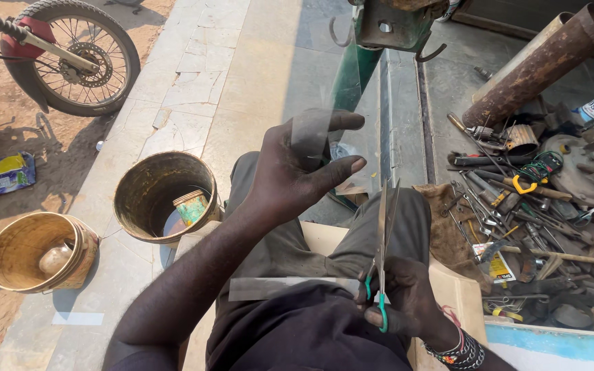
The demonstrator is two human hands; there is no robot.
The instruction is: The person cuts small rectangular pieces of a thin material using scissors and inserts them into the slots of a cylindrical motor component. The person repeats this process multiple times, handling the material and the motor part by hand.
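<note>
My left hand [295, 172] is raised in front of me, with thumb and fingers pinching the left edge of a clear, see-through plastic sheet [362, 130]. My right hand [410, 302] sits low over my lap and grips scissors [382, 240] with green handles. Their blades point up at the sheet's lower edge. A cut strip of clear plastic [276, 287] lies across my dark trousers below the left forearm.
Two worn buckets [156, 199] [32, 251] stand on the pavement at left, and a motorcycle wheel [80, 58] is behind them. A heap of hand tools [517, 227] and a rusty pipe [537, 65] lie at right. A green post [352, 75] stands ahead, with cardboard [458, 288] under my legs.
</note>
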